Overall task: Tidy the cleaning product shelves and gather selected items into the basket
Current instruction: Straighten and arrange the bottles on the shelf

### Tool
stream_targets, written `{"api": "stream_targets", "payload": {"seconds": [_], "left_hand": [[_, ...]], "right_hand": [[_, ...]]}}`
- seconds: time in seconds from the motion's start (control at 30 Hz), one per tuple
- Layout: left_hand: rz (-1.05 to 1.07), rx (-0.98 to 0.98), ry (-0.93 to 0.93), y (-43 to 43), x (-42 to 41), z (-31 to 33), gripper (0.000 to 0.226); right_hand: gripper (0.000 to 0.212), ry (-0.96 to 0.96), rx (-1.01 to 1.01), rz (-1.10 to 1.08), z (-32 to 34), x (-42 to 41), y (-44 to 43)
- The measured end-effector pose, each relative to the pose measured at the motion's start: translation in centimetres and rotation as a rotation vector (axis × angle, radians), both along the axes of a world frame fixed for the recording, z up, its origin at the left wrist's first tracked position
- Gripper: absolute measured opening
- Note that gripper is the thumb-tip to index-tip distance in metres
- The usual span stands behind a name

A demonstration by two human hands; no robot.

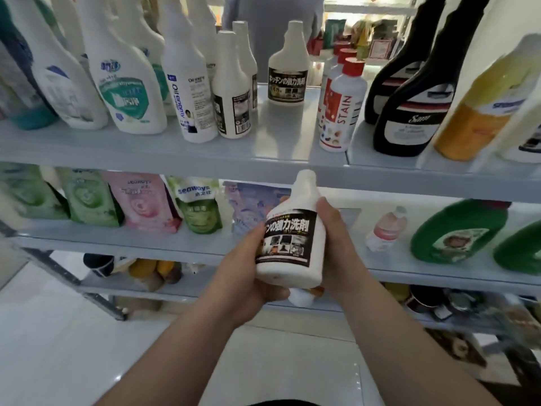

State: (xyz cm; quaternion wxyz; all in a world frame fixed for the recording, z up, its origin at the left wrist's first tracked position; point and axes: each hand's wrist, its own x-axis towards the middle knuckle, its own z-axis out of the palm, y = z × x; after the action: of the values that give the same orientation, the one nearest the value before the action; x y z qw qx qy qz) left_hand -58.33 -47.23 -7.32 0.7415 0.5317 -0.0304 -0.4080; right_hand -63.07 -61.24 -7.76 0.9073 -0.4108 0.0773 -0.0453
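Down in front of the shelves (pixel 175 150), your left hand (pixel 248 273) curls round the lower left side of the white bottle (pixel 292 244), thumb on its black label. That bottle stands almost straight up between your two hands, cap pointing at the top shelf. A twin bottle (pixel 288 65) stands up there, right above it. Your right hand (pixel 336 244) grips the bottle's right side, thumb at the label's edge, fingers tucked behind.

Head camera — forward-down, close to shelves (pixel 175 153).
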Motion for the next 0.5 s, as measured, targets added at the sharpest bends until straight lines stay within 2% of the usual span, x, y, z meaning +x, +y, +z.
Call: {"api": "stream_targets", "payload": {"seconds": [0.07,0.2,0.33,0.43,0.5], "left_hand": [[-0.004,0.036,-0.046,-1.4,-0.8,-0.5,0.039],[0.116,0.141,-0.198,-4.5,-2.4,-1.1,0.024],[0.158,0.155,-0.288,-6.4,-4.6,-1.7,0.022],[0.141,0.136,-0.433,-7.0,-6.0,-1.9,0.042],[0.079,0.3,-0.663,-7.5,-6.5,-2.0,0.075]], "right_hand": [[0.072,-0.016,-0.018,0.037,-0.4,-0.9,-1.9],[0.057,-0.253,-0.036,0.117,-0.5,-2.1,-5.3],[0.055,-0.327,-0.019,0.174,-1.1,-3.4,-7.7],[0.047,-0.225,-0.088,0.09,-1.4,-3.8,-8.7],[0.046,-0.14,-0.129,0.018,-1.6,-4.0,-8.9]]}}
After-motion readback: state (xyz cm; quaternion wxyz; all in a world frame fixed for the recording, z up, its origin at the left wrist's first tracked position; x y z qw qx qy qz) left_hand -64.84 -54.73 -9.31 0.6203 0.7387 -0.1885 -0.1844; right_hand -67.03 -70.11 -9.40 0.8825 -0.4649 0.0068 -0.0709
